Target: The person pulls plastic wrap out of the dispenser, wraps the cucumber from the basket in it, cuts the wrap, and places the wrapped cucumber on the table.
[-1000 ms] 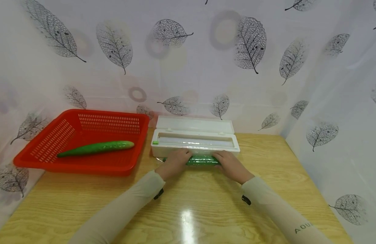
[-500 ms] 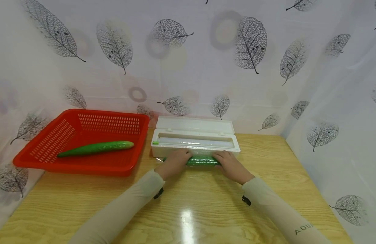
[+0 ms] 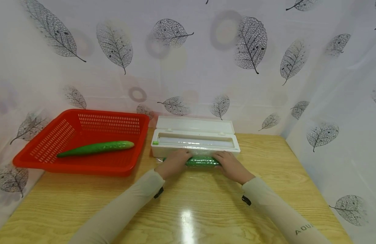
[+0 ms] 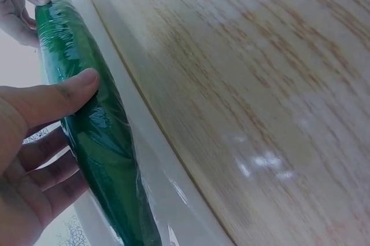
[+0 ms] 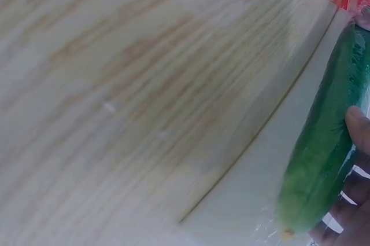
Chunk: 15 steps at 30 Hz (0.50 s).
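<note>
- Left hand (image 3: pixel 175 162): holding the wrapped cucumber (image 3: pixel 201 161), thumb lying on one side, fingers curling behind the other; gap only as wide as the cucumber.
- Right hand (image 3: pixel 233 166): gripping the same cucumber farther right, thumb on the skin side toward its wrist camera, fingers bending behind.
- Cucumber: lying left to right just on the near side of the white box (image 3: pixel 159 151), clear film (image 4: pixel 147 199) clinging round it and crinkling past its ends; whether it is touching the box, cannot tell.
- Arms: both reaching in from the near edge, slanting inward; left sleeve (image 3: pixel 127 206) and right sleeve (image 3: pixel 276 206) ending at the wrists, hands sitting low over the table (image 3: pixel 218 210), backs up.
- Box: standing with its lid (image 3: pixel 195 124) open on the far side.
- To the left, the red basket (image 3: pixel 90 170) holding a second cucumber (image 3: pixel 96 148).
- Against the earlier head views: hands keeping nearly the same grip and place; box and basket staying put.
</note>
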Motion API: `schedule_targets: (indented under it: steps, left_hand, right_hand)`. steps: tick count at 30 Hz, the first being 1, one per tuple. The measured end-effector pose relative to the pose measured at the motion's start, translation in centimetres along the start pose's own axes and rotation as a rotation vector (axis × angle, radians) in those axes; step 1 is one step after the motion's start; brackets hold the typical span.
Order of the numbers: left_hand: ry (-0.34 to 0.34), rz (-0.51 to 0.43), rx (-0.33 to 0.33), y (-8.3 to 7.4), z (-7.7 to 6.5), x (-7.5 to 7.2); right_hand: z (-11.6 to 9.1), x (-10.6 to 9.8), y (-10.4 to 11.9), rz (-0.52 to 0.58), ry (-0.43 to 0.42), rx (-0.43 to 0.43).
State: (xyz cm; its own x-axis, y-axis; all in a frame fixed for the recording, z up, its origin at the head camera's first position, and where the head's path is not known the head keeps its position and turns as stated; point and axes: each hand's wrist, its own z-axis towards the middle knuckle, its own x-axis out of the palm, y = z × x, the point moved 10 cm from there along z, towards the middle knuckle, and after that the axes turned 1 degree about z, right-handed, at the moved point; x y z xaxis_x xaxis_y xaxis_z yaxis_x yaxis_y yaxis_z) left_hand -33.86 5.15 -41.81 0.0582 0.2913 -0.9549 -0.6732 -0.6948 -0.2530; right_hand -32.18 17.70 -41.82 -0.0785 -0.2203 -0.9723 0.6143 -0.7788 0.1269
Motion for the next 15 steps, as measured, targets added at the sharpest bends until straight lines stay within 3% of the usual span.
schedule_targets:
  steps: [15]
  left_hand:
    - [0.046,-0.006,-0.024,0.32,0.17,0.47]
  right_hand:
    - [0.0,0.3,-0.1,-0.043,0.006,0.002]
